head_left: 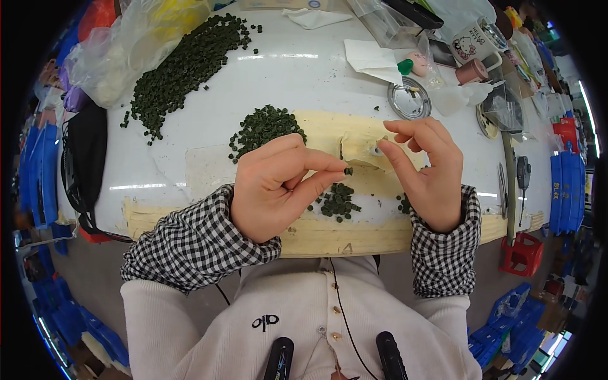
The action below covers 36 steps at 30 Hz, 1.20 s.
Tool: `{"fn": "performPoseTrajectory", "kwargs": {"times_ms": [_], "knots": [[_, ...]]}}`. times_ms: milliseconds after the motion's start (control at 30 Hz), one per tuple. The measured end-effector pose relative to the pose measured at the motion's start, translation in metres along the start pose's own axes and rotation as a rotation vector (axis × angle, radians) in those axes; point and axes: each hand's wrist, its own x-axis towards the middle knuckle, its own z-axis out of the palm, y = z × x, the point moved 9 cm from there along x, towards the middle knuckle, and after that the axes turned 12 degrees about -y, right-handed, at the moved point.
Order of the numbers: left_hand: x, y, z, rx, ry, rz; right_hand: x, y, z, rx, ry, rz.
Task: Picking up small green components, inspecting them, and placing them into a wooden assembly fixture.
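Nearest, a green pile [339, 204] is spread on the table [212, 123]. Beyond, one green piece [349, 171] is pinched by the left hand [269, 183]; if the fingertip grip is slackened, it could be lost in the pile. On the right hand [436, 171], thumb and forefinger are parted beside the cream fixture [358, 147]; contact cannot be told.

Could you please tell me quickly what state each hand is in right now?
Left hand: closed, pinching a small dark green piece at the fingertips.
Right hand: open, thumb and forefinger apart, by the cream-coloured fixture.
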Motion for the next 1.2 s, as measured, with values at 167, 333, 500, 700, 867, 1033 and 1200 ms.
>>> {"fn": "performPoseTrajectory", "kwargs": {"times_ms": [167, 333, 500, 700, 867, 1033, 1200], "knots": [[0.0, -0.001, 0.001, -0.004, 0.0, -0.002, -0.001, 0.003, 0.005, 0.05, -0.016, -0.005], [0.0, -0.001, 0.0, 0.022, -0.012, 0.008, -0.02, -0.036, -0.038, 0.054, 0.27, -0.122], [0.003, 0.001, 0.004, -0.012, -0.02, -0.008, -0.011, -0.034, -0.007, 0.331, 0.088, -0.213], [0.001, -0.003, 0.004, -0.01, -0.024, -0.025, -0.011, -0.025, 0.017, 0.609, -0.031, -0.127], [0.001, -0.003, 0.005, -0.013, -0.026, -0.024, -0.009, -0.032, 0.02, 0.465, -0.175, -0.161], [0.001, -0.003, 0.006, -0.015, -0.029, -0.028, -0.009, -0.033, 0.02, 0.428, -0.19, -0.161], [0.001, -0.003, 0.005, -0.012, -0.027, -0.027, -0.009, -0.033, 0.02, 0.425, -0.191, -0.165]]}}
